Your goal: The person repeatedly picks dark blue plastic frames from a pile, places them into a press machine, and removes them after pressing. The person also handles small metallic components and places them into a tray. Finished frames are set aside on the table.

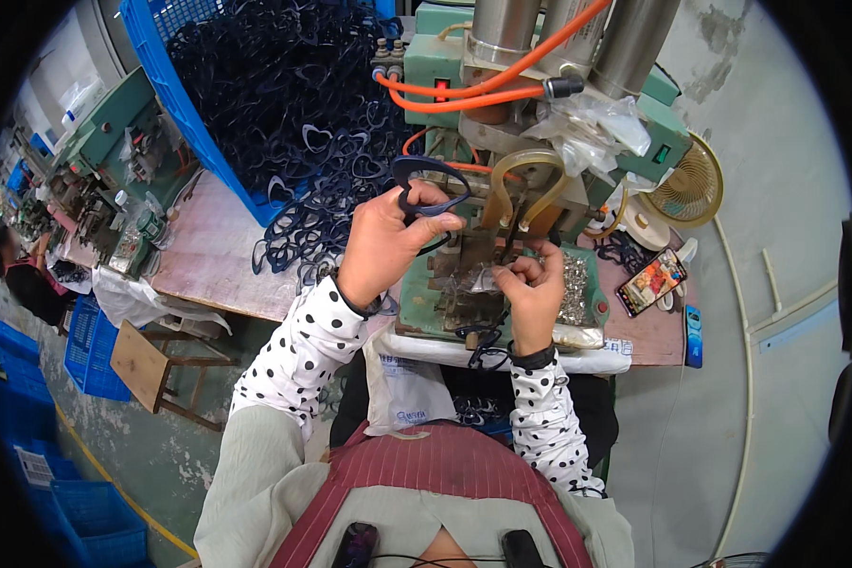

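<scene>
My left hand (pixel 388 241) pinches a dark blue loop-shaped band (pixel 433 168) between thumb and fingers, raised in front of the green press machine (pixel 435 109). Another dark loop edge shows just under that hand. My right hand (pixel 537 295) is closed in a pinch at the middle of the press, under its tool head, by a shiny, clear-looking guard (pixel 473 281). Whatever lies between its fingertips is too small to make out. Beside it, many small silvery metal parts (pixel 575 287) lie on the machine's green bed.
A blue crate (pixel 220 156) spills dark heart-shaped loops (pixel 317 213) onto the table left of the press. Orange air hoses (pixel 502 76) cross above. To the right are a phone (pixel 651 282), a fan (pixel 688 180) and a blue device (pixel 694 336). A wooden stool (pixel 142 364) stands lower left.
</scene>
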Tool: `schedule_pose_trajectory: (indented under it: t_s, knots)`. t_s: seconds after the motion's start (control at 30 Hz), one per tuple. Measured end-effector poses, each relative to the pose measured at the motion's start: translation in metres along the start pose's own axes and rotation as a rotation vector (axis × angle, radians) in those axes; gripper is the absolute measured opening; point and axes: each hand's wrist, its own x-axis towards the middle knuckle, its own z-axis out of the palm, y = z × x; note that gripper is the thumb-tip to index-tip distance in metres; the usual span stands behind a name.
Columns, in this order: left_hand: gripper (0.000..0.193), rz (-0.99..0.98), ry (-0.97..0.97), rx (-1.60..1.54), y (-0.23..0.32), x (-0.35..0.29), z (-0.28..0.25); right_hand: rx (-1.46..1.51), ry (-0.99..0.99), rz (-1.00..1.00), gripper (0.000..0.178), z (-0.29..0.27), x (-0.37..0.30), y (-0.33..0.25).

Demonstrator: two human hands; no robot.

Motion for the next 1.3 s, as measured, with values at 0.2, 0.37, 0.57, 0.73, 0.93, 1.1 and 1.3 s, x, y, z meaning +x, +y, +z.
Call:
schedule_pose_trajectory:
  t_s: [0.2,0.37,0.57,0.73,0.93,1.1,1.3]
  knots:
    - [0.022,0.052,-0.071,-0.195,0.006,-0.037,0.021,-0.047,0.012,0.001,0.052,0.001,-0.001,-0.006]
    - [0.033,-0.848,-0.514,-0.949,-0.009,-0.081,0.049,-0.197,0.046,-0.092,0.048,-0.015,0.007,-0.004]
    - [0.052,-1.102,-0.577,-1.375,-0.039,-0.074,0.075,-0.304,0.253,-0.041,0.034,-0.094,0.025,0.022]
    - [0.057,-1.104,-0.42,-1.532,-0.03,-0.086,0.086,-0.397,0.318,-0.04,0.031,-0.126,0.028,0.043]
    - [0.053,-1.231,-0.346,-1.56,-0.019,-0.077,0.086,-0.857,0.444,-0.112,0.027,-0.147,0.022,0.057]
    - [0.055,-1.217,-0.318,-1.711,-0.022,-0.084,0.092,-0.85,0.35,-0.05,0.024,-0.153,0.019,0.064]
    - [0.055,-1.126,-0.41,-1.679,-0.026,-0.083,0.094,-1.518,0.127,-0.303,0.026,-0.141,0.008,0.062]
